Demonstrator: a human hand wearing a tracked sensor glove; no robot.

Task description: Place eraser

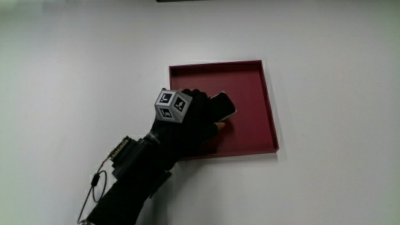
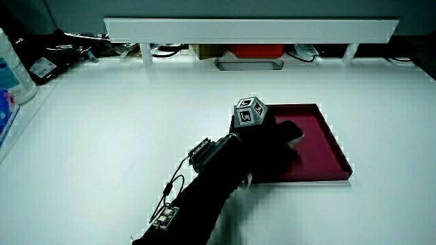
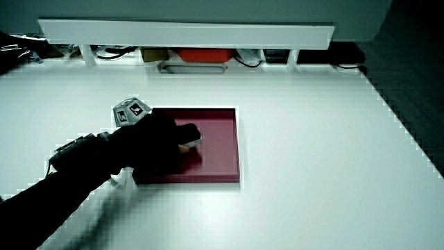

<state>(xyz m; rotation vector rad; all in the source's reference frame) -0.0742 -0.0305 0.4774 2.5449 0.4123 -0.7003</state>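
A dark red square tray (image 1: 250, 87) lies on the white table. The gloved hand (image 1: 199, 120), with a patterned cube (image 1: 172, 105) on its back, reaches over the tray's near part. Its fingers are curled around a dark eraser with a pale edge (image 1: 224, 106), held just above or on the tray floor; contact with the floor cannot be told. In both side views the hand (image 2: 269, 141) (image 3: 163, 142) covers part of the tray (image 2: 320, 153) (image 3: 218, 149), and the eraser (image 2: 293, 133) (image 3: 189, 136) sticks out past the fingertips.
A low white partition (image 2: 252, 28) (image 3: 187, 31) runs along the table's farthest edge, with an orange box (image 2: 255, 51) and a grey flat object (image 2: 248, 64) under it. A bottle (image 2: 13, 68) stands at the table's edge in a side view.
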